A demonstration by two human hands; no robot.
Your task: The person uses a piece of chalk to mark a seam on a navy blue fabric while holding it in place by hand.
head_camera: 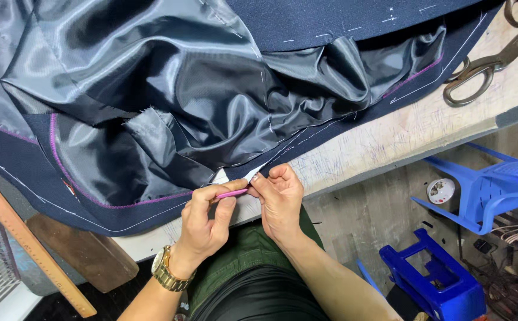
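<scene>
My left hand (208, 217) is closed around a slim pink tool (231, 193), a marker or stitch picker as far as I can tell, held like a pen with its tip pointing right. My right hand (280, 199) pinches the white-faced corner (253, 173) of the navy jacket hem between thumb and forefinger, just beside that tip. The garment (152, 101) spreads away above both hands, its shiny dark lining (211, 89) bunched up and a purple stitch line (92, 199) running off to my left.

To do this well, I judge I should keep the corner taut with my right fingers, work the tip only at the edge, and stay clear of the lining, which would snag easily. The shears (488, 62) lie well off to my upper right, the wooden ruler (27, 244) far to my left.
</scene>
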